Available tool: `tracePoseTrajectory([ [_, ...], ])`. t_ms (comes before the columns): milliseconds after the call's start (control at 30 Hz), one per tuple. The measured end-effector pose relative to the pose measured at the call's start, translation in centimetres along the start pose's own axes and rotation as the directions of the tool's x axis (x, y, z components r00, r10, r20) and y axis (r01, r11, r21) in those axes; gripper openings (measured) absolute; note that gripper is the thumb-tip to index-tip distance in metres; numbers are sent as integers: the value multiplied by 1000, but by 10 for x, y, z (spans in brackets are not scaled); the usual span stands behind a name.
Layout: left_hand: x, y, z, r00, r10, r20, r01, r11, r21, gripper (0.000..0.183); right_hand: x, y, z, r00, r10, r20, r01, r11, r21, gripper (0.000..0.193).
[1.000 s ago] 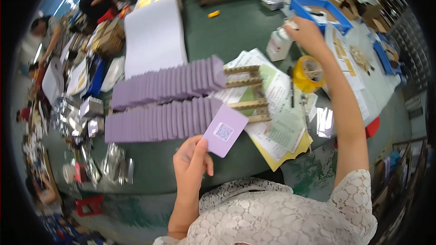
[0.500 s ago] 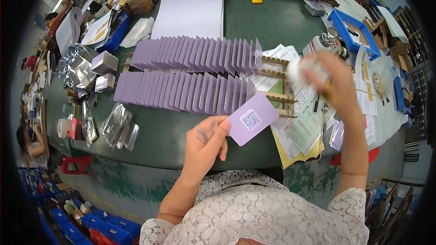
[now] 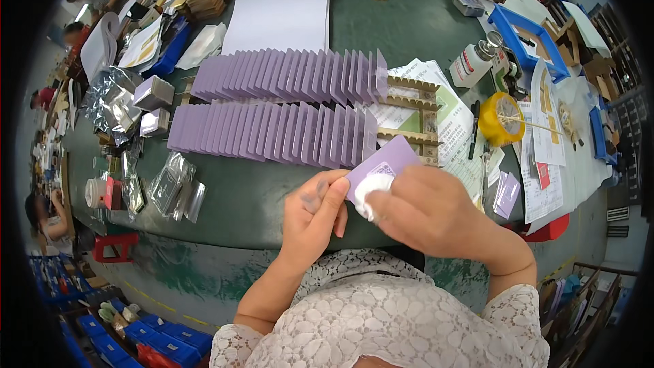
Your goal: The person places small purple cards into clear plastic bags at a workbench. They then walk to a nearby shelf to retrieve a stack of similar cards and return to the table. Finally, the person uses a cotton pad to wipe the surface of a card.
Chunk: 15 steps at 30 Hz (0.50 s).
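Note:
A purple card (image 3: 398,155) with a printed square code is pinched at its left corner between the thumb and fingers of my left hand (image 3: 315,212). Bunched in my right hand (image 3: 429,211) is a white cloth (image 3: 372,191), which lies against the card's face and covers part of the code. Just beyond my hands, two rows of purple cards (image 3: 272,135) stand on edge in a notched wooden rack (image 3: 429,119). The rack's right end holds no cards and rests over printed sheets.
Right of the rack are a white bottle (image 3: 471,65) with a metal top, a yellow tape roll (image 3: 501,119), a black pen (image 3: 474,129) and a blue tray (image 3: 528,41). Clear plastic packets (image 3: 176,187) lie at the left. A white paper stack (image 3: 278,7) lies behind. People sit at far left.
My right hand has come down and left from beside the bottle, bringing the white cloth onto the card. My left hand keeps its hold on the card, nearly unmoved.

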<state>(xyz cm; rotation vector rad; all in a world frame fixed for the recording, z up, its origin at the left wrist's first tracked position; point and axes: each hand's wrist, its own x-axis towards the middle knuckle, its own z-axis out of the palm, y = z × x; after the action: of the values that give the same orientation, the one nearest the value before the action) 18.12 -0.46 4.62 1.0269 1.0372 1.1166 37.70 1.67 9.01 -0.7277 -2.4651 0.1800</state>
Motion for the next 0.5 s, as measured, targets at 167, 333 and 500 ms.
tracePoseTrajectory([
  [167, -2, 1, -11, 999, 6, -42, -6, 1000, -3, 26, -5, 16, -5, 993, 32, -115, -37, 998, -42, 29],
  [333, -1, -6, -3, 999, -1, -32, 0, 1000, -15, 26, -5, -5, 8, 1000, -11, -13, 11, 999, 43, 24],
  [500, -5, -8, -13, 999, 13, -39, -13, 1000, -5, 26, -2, 21, -5, 986, 90, -139, -103, 991, -89, 22],
])
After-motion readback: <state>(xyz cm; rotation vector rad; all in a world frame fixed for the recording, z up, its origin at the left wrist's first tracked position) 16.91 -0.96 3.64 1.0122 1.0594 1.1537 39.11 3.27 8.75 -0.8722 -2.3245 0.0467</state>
